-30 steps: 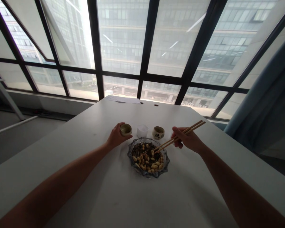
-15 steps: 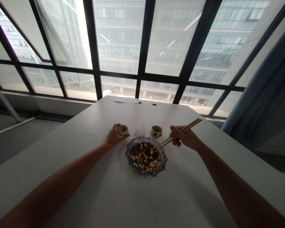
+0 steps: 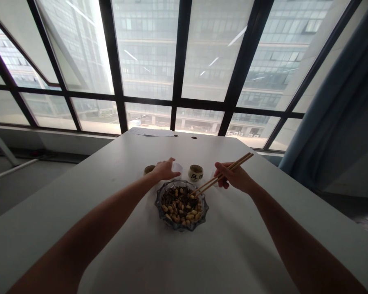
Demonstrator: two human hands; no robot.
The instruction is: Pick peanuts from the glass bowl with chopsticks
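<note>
A glass bowl (image 3: 202, 212) of peanuts and dark seeds stands in the middle of the white table (image 3: 233, 253). My right hand (image 3: 233, 178) grips a pair of wooden chopsticks (image 3: 230, 173), their tips resting in the bowl at its far right side. My left hand (image 3: 164, 169) reaches over the far rim of the bowl toward a small clear cup (image 3: 178, 168), its fingers curled around or just at it. A small ceramic cup (image 3: 147, 169) stands to the left, partly hidden by that hand. Another ceramic cup with dark markings (image 3: 196, 172) sits right of the clear one.
Papers (image 3: 151, 132) lie at the table's far edge, beside a dark cable hole (image 3: 194, 137). Large windows with black frames (image 3: 180, 65) fill the background. A blue curtain (image 3: 337, 118) hangs at the right.
My left hand has let go of the left ceramic cup and moved right to the clear cup. The chopsticks stay in the bowl. The view has shifted slightly.
</note>
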